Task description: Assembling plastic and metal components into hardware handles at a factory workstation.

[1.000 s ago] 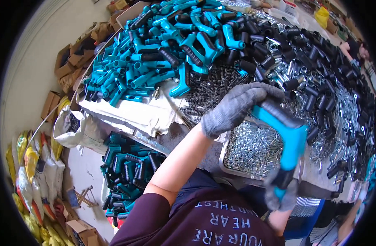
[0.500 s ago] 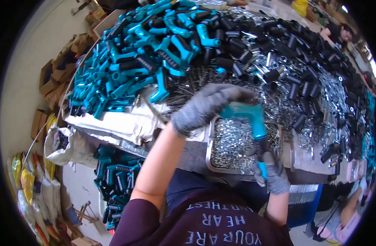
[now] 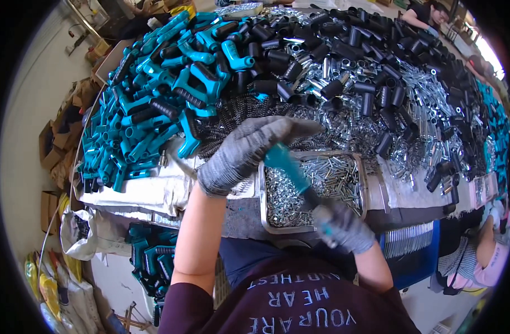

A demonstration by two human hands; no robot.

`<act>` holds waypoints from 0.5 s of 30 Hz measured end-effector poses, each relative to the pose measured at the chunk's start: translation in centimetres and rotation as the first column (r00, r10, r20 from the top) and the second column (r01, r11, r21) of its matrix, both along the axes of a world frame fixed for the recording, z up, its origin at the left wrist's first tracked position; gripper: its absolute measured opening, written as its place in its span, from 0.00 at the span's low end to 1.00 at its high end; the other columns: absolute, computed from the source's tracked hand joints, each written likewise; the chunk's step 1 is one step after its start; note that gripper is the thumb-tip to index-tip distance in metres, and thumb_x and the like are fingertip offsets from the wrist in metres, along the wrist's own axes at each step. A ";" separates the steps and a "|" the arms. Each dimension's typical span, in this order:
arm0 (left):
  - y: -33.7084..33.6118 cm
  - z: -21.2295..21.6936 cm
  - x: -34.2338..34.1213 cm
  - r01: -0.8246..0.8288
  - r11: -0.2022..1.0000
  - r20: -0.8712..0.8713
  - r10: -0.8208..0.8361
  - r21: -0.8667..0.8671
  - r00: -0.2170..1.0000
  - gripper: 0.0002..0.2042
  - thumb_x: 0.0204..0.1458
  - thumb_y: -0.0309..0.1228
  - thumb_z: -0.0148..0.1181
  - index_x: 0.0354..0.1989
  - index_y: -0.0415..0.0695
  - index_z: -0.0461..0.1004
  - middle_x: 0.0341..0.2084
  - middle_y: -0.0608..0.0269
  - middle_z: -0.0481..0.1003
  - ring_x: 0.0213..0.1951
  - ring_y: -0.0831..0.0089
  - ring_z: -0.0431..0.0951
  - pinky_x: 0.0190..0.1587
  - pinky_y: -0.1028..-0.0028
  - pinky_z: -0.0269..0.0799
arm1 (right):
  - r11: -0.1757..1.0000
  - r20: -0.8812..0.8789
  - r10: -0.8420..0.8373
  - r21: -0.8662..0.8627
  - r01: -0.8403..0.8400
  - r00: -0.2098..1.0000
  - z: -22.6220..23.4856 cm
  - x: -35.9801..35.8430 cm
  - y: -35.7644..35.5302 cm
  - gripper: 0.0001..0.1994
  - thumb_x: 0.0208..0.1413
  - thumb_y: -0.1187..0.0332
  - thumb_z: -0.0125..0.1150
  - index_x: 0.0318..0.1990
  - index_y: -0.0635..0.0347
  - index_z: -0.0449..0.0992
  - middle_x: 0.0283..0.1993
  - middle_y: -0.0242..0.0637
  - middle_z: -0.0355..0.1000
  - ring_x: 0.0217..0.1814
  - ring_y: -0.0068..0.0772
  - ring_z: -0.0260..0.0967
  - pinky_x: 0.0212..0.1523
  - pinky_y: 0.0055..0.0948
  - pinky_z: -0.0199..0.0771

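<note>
My right hand (image 3: 348, 227), in a grey glove, is closed around the lower, black part of a teal pistol-shaped tool housing (image 3: 289, 167). Motion smears the end that pokes out below the fist. Over the housing's upper end lies my gloved left hand (image 3: 241, 153), its fingers stretched out flat and the palm against or just over the teal part; exact contact is hidden. Beneath the housing stands a metal tray (image 3: 264, 203) holding small shiny metal parts (image 3: 285, 203) and short metal pins (image 3: 335, 172).
Teal housings (image 3: 138, 111) heap up at left, with dark coil springs (image 3: 227, 119) beside them. Black sleeves (image 3: 366, 103) and metal rods (image 3: 433, 89) cover the right. A blue bin (image 3: 419, 256) sits below the table edge. Another person (image 3: 424, 16) is at far right.
The housing has swung from an arched pose to a slanted one, its upper end moving left. My left hand has shifted left and slightly down; the view has turned a little.
</note>
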State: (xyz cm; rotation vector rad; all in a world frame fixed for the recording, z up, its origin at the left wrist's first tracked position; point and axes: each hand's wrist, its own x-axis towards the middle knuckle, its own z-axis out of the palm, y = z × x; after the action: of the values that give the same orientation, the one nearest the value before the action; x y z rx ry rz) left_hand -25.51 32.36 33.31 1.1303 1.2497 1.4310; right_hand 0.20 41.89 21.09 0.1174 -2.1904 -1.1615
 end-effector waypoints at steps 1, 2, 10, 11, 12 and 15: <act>-0.1 -1.0 -0.6 0.008 1.000 0.090 -0.006 -0.022 0.996 0.27 0.61 0.48 0.47 0.54 0.33 0.71 0.51 0.53 0.74 0.56 0.68 0.71 0.59 0.71 0.64 | 0.573 -0.245 -0.039 0.789 0.223 0.969 0.5 0.5 1.3 0.30 0.61 0.44 0.47 0.56 0.65 0.65 0.30 0.31 0.70 0.22 0.21 0.67 0.19 0.22 0.66; -0.2 -2.3 -1.4 -0.043 0.998 0.037 0.045 -0.038 0.998 0.26 0.61 0.47 0.47 0.54 0.33 0.71 0.51 0.53 0.75 0.55 0.67 0.72 0.59 0.71 0.64 | -0.314 -0.414 0.156 0.840 0.442 0.897 2.0 0.2 2.4 0.28 0.60 0.49 0.52 0.57 0.65 0.64 0.33 0.35 0.72 0.24 0.23 0.70 0.21 0.23 0.70; 0.5 -1.5 -0.3 -0.144 0.988 0.023 0.145 -0.056 0.989 0.27 0.57 0.35 0.59 0.60 0.32 0.62 0.49 0.52 0.74 0.53 0.68 0.72 0.57 0.71 0.67 | -0.953 -0.134 0.247 0.147 0.266 0.960 2.3 -1.1 2.0 0.31 0.53 0.37 0.56 0.48 0.59 0.70 0.19 0.25 0.64 0.11 0.16 0.58 0.10 0.17 0.59; 1.0 -3.7 -0.8 -0.292 0.957 0.004 0.292 0.003 0.957 0.31 0.56 0.34 0.62 0.63 0.31 0.57 0.49 0.51 0.74 0.53 0.69 0.72 0.56 0.72 0.67 | -0.972 -0.123 0.166 0.149 0.184 0.978 3.7 -1.2 1.6 0.34 0.51 0.33 0.55 0.46 0.58 0.70 0.18 0.23 0.60 0.10 0.13 0.54 0.09 0.16 0.55; 1.4 -4.5 -0.6 -0.470 0.881 -0.107 0.462 -0.062 0.880 0.39 0.53 0.38 0.65 0.66 0.32 0.50 0.52 0.48 0.71 0.54 0.68 0.71 0.58 0.71 0.66 | -0.973 -0.156 0.171 0.129 0.192 0.973 3.6 -1.6 1.6 0.33 0.51 0.35 0.56 0.47 0.59 0.70 0.20 0.24 0.62 0.13 0.14 0.58 0.12 0.17 0.59; 3.3 -5.3 2.0 -0.526 0.841 -0.281 0.540 0.130 0.794 0.43 0.51 0.44 0.66 0.67 0.33 0.48 0.54 0.46 0.68 0.57 0.67 0.67 0.59 0.71 0.64 | -0.930 -0.072 0.010 -0.368 -0.017 0.997 0.8 -2.2 0.4 0.29 0.51 0.44 0.64 0.50 0.60 0.70 0.31 0.28 0.70 0.30 0.17 0.68 0.27 0.20 0.70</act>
State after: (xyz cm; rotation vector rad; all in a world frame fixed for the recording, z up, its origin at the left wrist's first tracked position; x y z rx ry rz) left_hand -23.53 35.67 27.97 1.1073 1.8812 1.7425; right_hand -2.00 42.28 21.89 -0.8169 -1.7189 2.1842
